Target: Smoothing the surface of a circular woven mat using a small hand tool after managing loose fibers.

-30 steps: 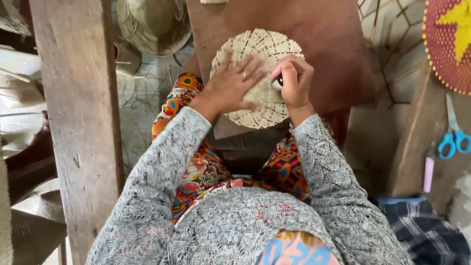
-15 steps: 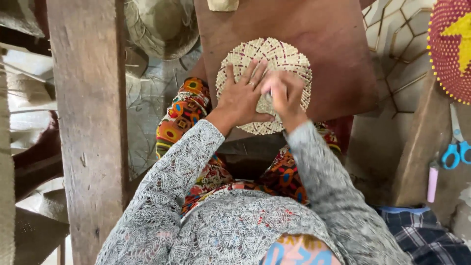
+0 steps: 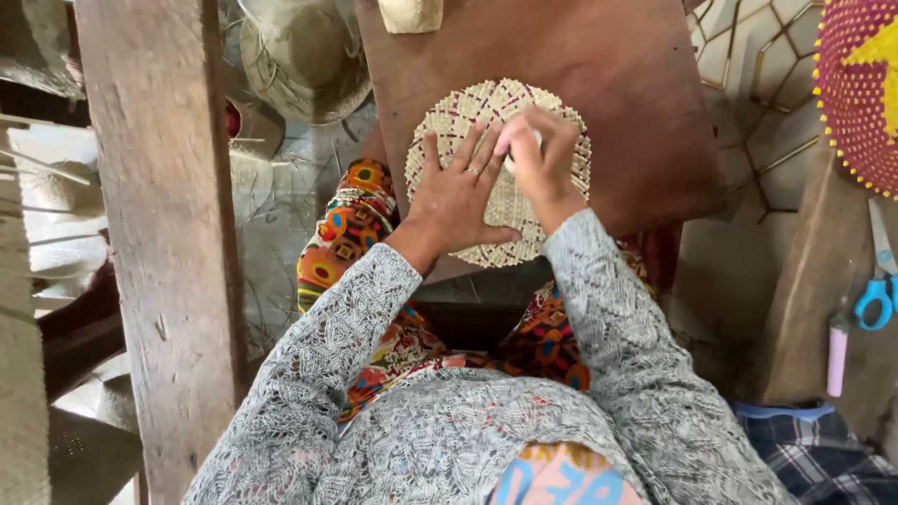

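A round mat (image 3: pixel 456 120) woven from pale straw lies on a brown wooden board (image 3: pixel 622 89) over my lap. My left hand (image 3: pixel 458 194) presses flat on the mat's middle, fingers spread, a ring on one finger. My right hand (image 3: pixel 540 154) sits just to its right on the mat. Its fingers are curled around a small tool that is mostly hidden, with only a pale tip showing. Both grey lace sleeves reach in from the bottom of the view.
A thick wooden post (image 3: pixel 159 234) stands at the left. A straw hat (image 3: pixel 309 56) lies beyond the board. At the right are a red and yellow woven disc (image 3: pixel 861 84), blue-handled scissors (image 3: pixel 879 299), a pink tube (image 3: pixel 835 360) and plaid cloth (image 3: pixel 842 468).
My right hand has slid from the mat's right edge in toward its middle, close beside my left hand. The left hand stays pressed on the mat.
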